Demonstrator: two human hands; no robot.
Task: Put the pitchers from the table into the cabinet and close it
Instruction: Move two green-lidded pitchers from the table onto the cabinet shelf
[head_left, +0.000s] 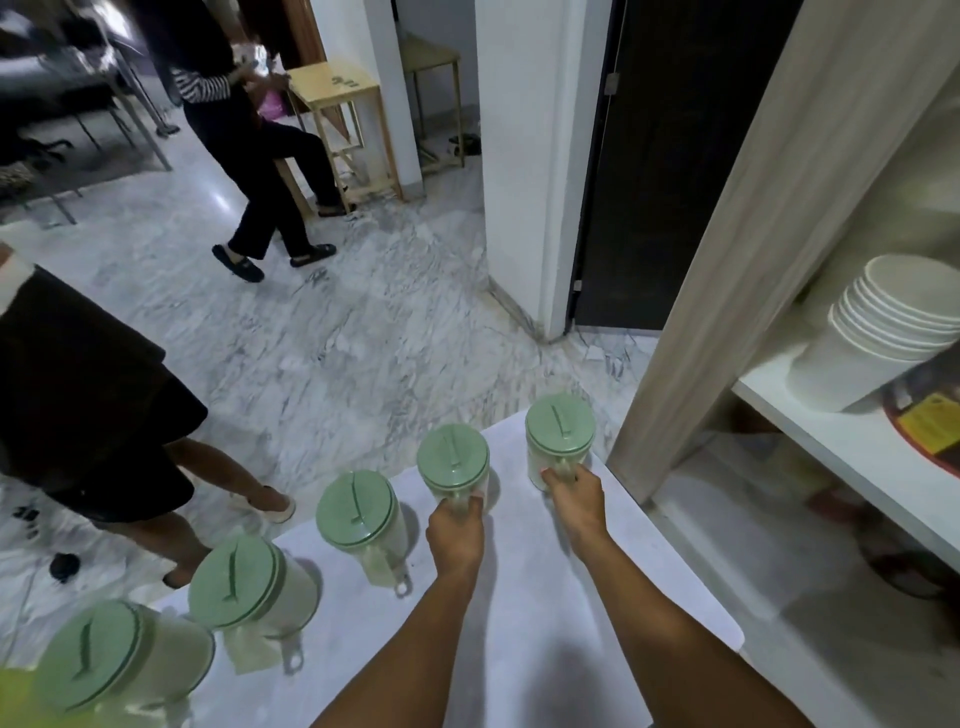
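Several clear pitchers with pale green lids stand in a row along the far edge of a white table (519, 613). My right hand (574, 496) is closed on the handle of the rightmost pitcher (559, 434). My left hand (456, 530) grips the handle of the pitcher beside it (453, 460). Both pitchers stand upright on the table. Three more pitchers (358, 512) (244, 582) (98, 654) continue the row to the left. The open cabinet (841, 457) is right of the table, with its door (769, 223) swung out.
A stack of white bowls (883, 332) and a dark packet (930, 415) sit on the cabinet's upper shelf. One person in a black skirt (88, 415) stands close at the left. Another person (249, 135) sits further back by a wooden stool (343, 119). The floor is marble.
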